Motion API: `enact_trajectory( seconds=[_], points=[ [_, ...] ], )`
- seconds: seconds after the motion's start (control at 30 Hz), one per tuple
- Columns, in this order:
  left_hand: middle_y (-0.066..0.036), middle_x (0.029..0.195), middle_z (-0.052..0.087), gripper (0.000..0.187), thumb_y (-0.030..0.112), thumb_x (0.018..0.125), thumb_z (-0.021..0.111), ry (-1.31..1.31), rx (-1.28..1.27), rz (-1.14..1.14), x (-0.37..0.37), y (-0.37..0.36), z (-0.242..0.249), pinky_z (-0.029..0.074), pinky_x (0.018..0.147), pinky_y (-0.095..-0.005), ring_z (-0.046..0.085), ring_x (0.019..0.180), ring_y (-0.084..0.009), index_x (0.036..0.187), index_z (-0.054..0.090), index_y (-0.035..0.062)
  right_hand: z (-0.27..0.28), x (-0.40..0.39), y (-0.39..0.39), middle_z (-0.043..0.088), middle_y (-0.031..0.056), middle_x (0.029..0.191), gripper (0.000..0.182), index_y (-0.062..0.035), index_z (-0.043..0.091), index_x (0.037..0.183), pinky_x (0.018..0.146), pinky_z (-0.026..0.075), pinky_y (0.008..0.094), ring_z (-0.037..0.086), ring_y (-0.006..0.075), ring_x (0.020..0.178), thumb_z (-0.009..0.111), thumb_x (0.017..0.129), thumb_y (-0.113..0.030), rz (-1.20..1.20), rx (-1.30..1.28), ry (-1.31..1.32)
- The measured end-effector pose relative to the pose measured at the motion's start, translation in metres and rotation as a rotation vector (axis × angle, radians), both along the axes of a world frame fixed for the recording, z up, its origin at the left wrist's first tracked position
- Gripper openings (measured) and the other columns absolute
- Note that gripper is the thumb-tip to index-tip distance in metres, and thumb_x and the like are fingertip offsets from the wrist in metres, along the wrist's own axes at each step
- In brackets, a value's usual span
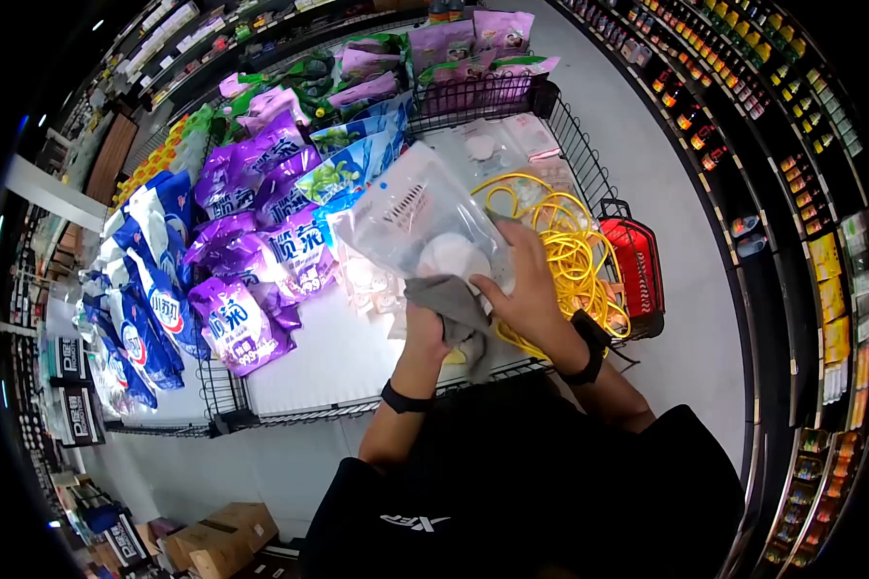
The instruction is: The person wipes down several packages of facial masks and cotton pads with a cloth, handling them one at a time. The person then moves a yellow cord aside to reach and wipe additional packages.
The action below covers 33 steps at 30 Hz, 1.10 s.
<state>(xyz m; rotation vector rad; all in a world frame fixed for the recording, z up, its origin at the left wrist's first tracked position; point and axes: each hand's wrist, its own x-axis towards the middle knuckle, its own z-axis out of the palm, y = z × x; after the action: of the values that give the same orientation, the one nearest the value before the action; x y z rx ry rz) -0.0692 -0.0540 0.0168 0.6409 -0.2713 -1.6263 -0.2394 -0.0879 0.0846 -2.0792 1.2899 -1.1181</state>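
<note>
A clear plastic pouch printed "Vitamin" [381, 227], with a round white shape on it, is tilted up above the wire-edged display bin. My right hand [526, 285] grips its right side, thumb across the front. In my left hand [423, 336] is a bunched grey cloth [454, 304], which touches the lower edge of the pouch; the left fingertips are partly hidden behind the cloth. A yellow cord [574, 256] lies coiled beside my right hand. Similar flat packs [488, 145] lie in the bin beyond the pouch.
Purple detergent bags [237, 323] and blue-white bags [159, 309] stand at the left. Pink pouches [444, 43] fill the far end. The bin's black wire rim [584, 145] runs along the right, with a red basket [632, 270] outside it. Bottle shelves [714, 87] line the aisle.
</note>
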Motion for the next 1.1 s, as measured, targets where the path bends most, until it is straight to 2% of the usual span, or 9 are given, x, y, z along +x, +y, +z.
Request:
enact_trajectory(
  seconds=[0.23, 0.33, 0.4, 0.6, 0.63, 0.67, 0.83, 1.0, 1.1],
  points=[
    [-0.010, 0.103, 0.069, 0.022, 0.008, 0.093, 0.063, -0.164, -0.090, 0.136, -0.007, 0.014, 0.031, 0.058, 0.074, -0.0324, 0.069, 0.088, -0.0182, 0.115, 0.063, 0.0013, 0.026, 0.002, 0.044, 0.052, 0.0173, 0.124, 0.046, -0.0084, 0.065, 0.121, 0.097, 0.044, 0.0442, 0.052, 0.0359, 0.112, 0.076, 0.076, -0.012, -0.005, -0.348, 0.122],
    [-0.010, 0.101, 0.071, 0.020, 0.012, 0.093, 0.064, -0.441, -0.229, 0.212, -0.010, 0.013, 0.035, 0.056, 0.073, -0.0310, 0.068, 0.085, -0.0178, 0.109, 0.066, -0.0006, 0.013, 0.011, 0.049, 0.054, 0.0157, 0.120, 0.039, -0.0096, 0.068, 0.114, 0.092, 0.045, 0.0428, 0.055, 0.0334, 0.105, 0.074, 0.076, -0.007, -0.036, -0.369, 0.000],
    [-0.011, 0.101, 0.071, 0.025, 0.013, 0.091, 0.065, -1.036, -0.456, 0.220, -0.003, 0.013, 0.027, 0.055, 0.075, -0.0312, 0.068, 0.085, -0.0201, 0.110, 0.065, -0.0025, 0.006, 0.008, 0.042, 0.054, 0.0172, 0.121, 0.040, -0.0087, 0.066, 0.117, 0.094, 0.045, 0.0431, 0.055, 0.0351, 0.108, 0.073, 0.077, -0.007, -0.011, -0.395, -0.024],
    [-0.012, 0.144, 0.047, 0.095, 0.024, 0.081, 0.080, -1.337, -0.881, 0.159, -0.019, 0.028, 0.041, 0.039, 0.109, -0.0383, 0.050, 0.127, -0.0235, 0.152, 0.021, 0.0019, 0.022, -0.003, 0.037, 0.038, 0.0223, 0.148, 0.083, -0.0033, 0.037, 0.147, 0.113, 0.032, 0.0442, 0.038, 0.0400, 0.136, 0.078, 0.077, -0.023, 0.346, -0.010, -0.277],
    [-0.018, 0.153, 0.031, 0.090, 0.026, 0.082, 0.073, -0.940, -0.799, -0.065, -0.023, 0.042, 0.040, 0.025, 0.117, -0.0435, 0.034, 0.139, -0.0336, 0.153, 0.022, 0.0040, 0.024, -0.002, 0.039, 0.035, 0.0218, 0.151, 0.089, -0.0023, 0.032, 0.150, 0.115, 0.030, 0.0438, 0.035, 0.0393, 0.139, 0.078, 0.077, -0.024, 0.415, 0.064, -0.360],
    [-0.017, 0.149, 0.036, 0.084, 0.025, 0.083, 0.073, -0.837, -0.757, -0.015, -0.032, 0.044, 0.036, 0.029, 0.114, -0.0433, 0.039, 0.135, -0.0318, 0.151, 0.027, 0.0036, 0.021, -0.004, 0.038, 0.028, 0.0209, 0.156, 0.099, -0.0011, 0.020, 0.155, 0.118, 0.024, 0.0430, 0.029, 0.0369, 0.144, 0.077, 0.078, -0.026, 0.469, 0.059, -0.278],
    [-0.012, 0.137, 0.051, 0.072, 0.022, 0.081, 0.077, -0.946, -0.660, -0.136, 0.000, 0.018, -0.017, 0.044, 0.101, -0.0407, 0.052, 0.120, -0.0242, 0.142, 0.043, 0.0028, 0.017, -0.011, 0.049, 0.036, 0.0165, 0.148, 0.079, -0.0004, 0.028, 0.151, 0.115, 0.029, 0.0383, 0.035, 0.0265, 0.139, 0.065, 0.083, -0.010, 0.684, 0.501, -0.406],
    [-0.012, 0.125, 0.059, 0.065, 0.020, 0.074, 0.083, -1.286, -0.726, 0.175, 0.001, 0.014, 0.076, 0.047, 0.096, -0.0388, 0.058, 0.110, -0.0245, 0.131, 0.056, 0.0054, 0.019, -0.035, 0.048, 0.051, 0.0106, 0.133, 0.066, 0.0000, 0.038, 0.145, 0.108, 0.037, 0.0333, 0.046, 0.0190, 0.128, 0.056, 0.082, -0.008, 0.871, 0.698, -0.313],
    [-0.012, 0.117, 0.065, 0.066, 0.020, 0.071, 0.086, -1.275, -0.721, 0.007, -0.003, 0.014, 0.070, 0.049, 0.092, -0.0357, 0.062, 0.105, -0.0231, 0.128, 0.058, 0.0024, 0.016, -0.059, 0.025, 0.054, 0.0108, 0.131, 0.065, 0.0007, 0.041, 0.144, 0.104, 0.039, 0.0324, 0.050, 0.0174, 0.122, 0.057, 0.084, -0.013, 1.017, 0.715, -0.244]
  ],
)
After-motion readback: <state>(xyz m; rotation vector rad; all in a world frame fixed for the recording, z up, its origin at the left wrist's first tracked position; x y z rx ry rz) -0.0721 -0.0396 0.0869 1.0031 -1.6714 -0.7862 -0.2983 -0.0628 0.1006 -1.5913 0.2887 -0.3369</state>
